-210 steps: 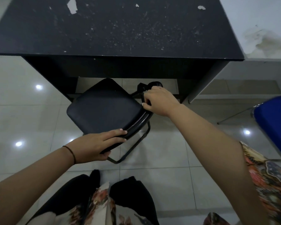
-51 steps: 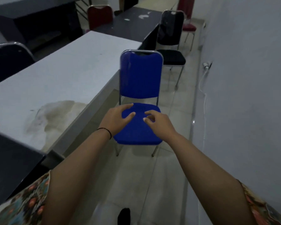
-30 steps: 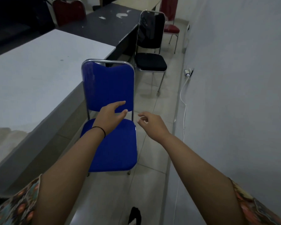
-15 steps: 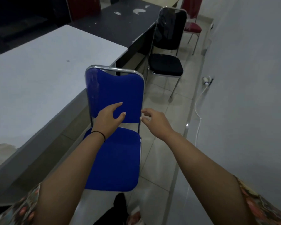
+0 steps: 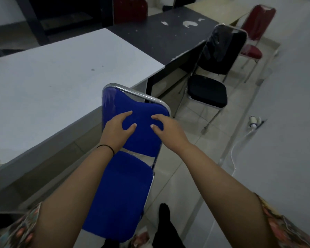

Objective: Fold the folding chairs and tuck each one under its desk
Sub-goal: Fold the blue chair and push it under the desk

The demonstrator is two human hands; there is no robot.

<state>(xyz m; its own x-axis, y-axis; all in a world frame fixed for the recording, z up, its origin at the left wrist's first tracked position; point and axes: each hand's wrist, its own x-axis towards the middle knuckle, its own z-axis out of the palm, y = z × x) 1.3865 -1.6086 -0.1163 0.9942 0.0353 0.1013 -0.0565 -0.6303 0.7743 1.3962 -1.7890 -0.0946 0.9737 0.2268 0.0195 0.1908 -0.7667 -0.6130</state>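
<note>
— Grey tiled floor [image 5: 183, 178], white desk [image 5: 61, 83] on my left, grey wall on my right. Where is the chair?

— Blue folding chair [image 5: 125, 185] stands unfolded just beside the white desk's long edge, backrest away from me.

— Hands?

— My left hand [image 5: 117, 130] and right hand [image 5: 166, 130] are both in front of the backrest, fingers spread and loosely bent, holding nothing. Contact with the padding: cannot tell.

— Beyond?

— Black chair [image 5: 209, 83] stands at the black desk [image 5: 161, 38]; red chair [image 5: 254, 38] farther back.
</note>
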